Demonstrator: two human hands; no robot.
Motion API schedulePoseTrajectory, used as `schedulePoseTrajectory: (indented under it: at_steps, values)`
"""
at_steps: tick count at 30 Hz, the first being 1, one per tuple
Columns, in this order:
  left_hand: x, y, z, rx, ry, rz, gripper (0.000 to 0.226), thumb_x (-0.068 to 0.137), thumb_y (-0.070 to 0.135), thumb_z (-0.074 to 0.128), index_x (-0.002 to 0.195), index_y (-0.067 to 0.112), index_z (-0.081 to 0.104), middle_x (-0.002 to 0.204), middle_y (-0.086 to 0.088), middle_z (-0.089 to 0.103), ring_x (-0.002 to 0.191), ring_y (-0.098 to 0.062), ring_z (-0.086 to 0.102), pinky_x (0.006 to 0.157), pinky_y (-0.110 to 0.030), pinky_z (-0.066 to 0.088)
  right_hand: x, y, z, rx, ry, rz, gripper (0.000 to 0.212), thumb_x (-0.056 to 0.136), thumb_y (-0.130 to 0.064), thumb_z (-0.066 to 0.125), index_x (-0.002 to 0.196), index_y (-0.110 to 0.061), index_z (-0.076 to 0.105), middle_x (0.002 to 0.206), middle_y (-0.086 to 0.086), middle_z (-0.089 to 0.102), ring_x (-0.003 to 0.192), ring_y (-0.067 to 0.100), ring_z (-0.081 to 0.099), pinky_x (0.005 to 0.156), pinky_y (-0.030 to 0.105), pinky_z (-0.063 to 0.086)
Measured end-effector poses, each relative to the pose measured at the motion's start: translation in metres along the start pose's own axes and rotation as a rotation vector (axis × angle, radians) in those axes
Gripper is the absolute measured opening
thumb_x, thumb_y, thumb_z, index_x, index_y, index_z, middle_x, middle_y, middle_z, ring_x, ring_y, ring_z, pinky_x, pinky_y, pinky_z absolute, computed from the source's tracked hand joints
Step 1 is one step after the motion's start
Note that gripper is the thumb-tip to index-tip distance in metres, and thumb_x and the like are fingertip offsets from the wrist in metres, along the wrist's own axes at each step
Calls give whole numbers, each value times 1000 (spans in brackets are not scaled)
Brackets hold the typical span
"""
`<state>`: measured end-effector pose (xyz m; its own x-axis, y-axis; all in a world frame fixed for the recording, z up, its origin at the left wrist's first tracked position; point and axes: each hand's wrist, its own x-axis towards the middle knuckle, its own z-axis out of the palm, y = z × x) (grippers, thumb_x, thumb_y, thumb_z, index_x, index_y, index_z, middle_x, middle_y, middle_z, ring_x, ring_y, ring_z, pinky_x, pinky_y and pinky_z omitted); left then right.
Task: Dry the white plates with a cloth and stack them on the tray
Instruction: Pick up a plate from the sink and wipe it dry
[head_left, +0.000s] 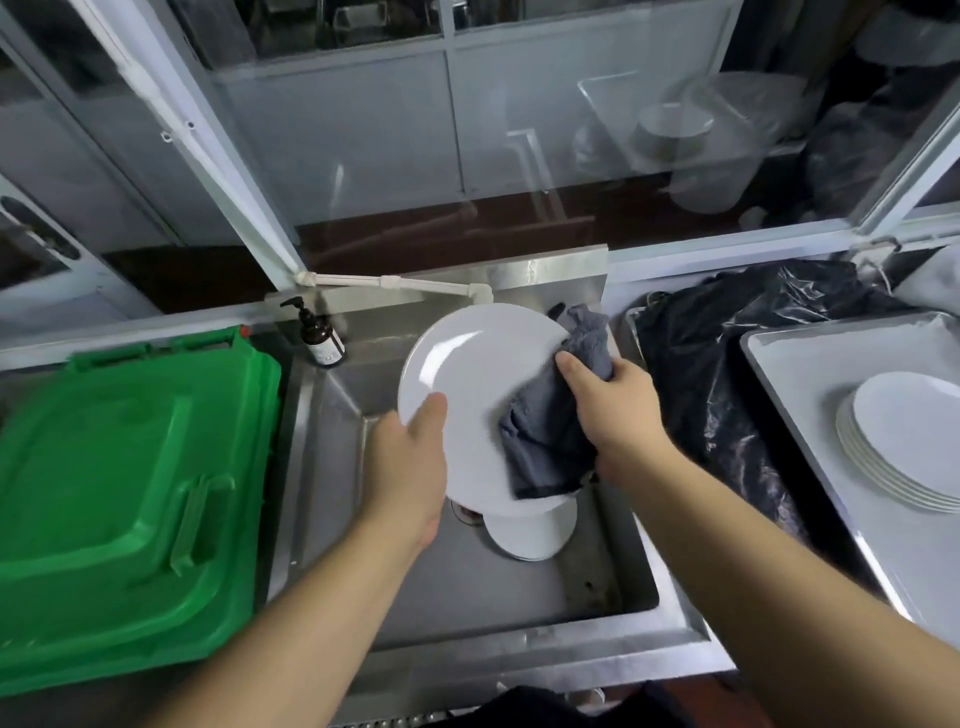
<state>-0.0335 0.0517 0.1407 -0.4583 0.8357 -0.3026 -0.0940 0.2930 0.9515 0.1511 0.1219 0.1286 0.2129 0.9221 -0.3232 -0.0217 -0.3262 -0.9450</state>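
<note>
A white plate (467, 374) is held tilted over the steel sink (467, 587). My left hand (410, 462) grips its lower left rim, thumb on the face. A grey cloth (550, 436) is held by my right hand (608, 410) and pressed against the plate's right side. Below the held plate, more white plates (530, 530) lie in the sink, partly hidden. A stack of several white plates (904, 441) sits on the metal tray (800, 364) at the right.
A green plastic bin lid (130, 499) covers the left side. A brown pump bottle (319, 335) stands at the sink's back left corner. A black plastic bag (727, 364) lies between the sink and the tray. Glass-fronted cabinets rise behind.
</note>
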Motion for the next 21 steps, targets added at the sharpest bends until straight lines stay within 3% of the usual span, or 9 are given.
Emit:
schedulePoseTrajectory:
  at_steps: [2,4,8,11,14,17,21]
  values:
    - [-9,-2,8,-67,82,-13,19,79,50,60,81,44,78,84,8,81,76,-11,76,73,-39,62,-9,14,11,114,65,113,23,93,-37,78,89,-15,75,79,-7,80,83,19,78,76,36,66]
    - [-18,-9,13,-119,124,-15,22,82,47,58,84,39,79,85,12,81,77,-6,75,71,-32,58,-15,26,17,210,107,198,22,93,-36,79,87,-15,75,75,-8,79,84,21,77,70,32,62]
    - [-21,-17,7,-148,6,-163,19,85,37,62,90,34,81,95,6,83,95,-22,77,84,-42,60,-12,29,12,184,111,217,18,94,-30,80,89,-14,75,75,-4,80,84,22,78,69,31,62]
    - [-1,-6,-6,-96,-52,-216,5,94,15,70,96,16,74,91,-2,83,91,-27,77,79,-39,58,-5,15,2,24,46,76,18,93,-31,81,90,-15,76,85,0,82,87,22,78,73,34,64]
    - [22,16,-22,-5,-173,-159,7,97,13,70,103,12,74,96,-7,83,86,-24,79,74,-34,61,3,-14,-4,-197,-126,-158,18,92,-32,82,92,-15,76,89,2,81,92,25,78,87,48,65]
    - [33,31,-28,60,-332,-65,13,103,14,64,101,13,78,98,-5,83,87,-19,80,67,-29,63,9,-40,-3,-309,-201,-276,24,91,-37,81,98,-14,77,94,2,81,95,24,78,91,53,63]
    - [32,40,-20,31,-194,24,14,89,27,73,94,15,79,91,-2,83,83,-19,80,70,-35,64,9,-44,7,-205,-129,-254,28,89,-41,79,94,-14,77,92,2,81,95,25,78,92,54,62]
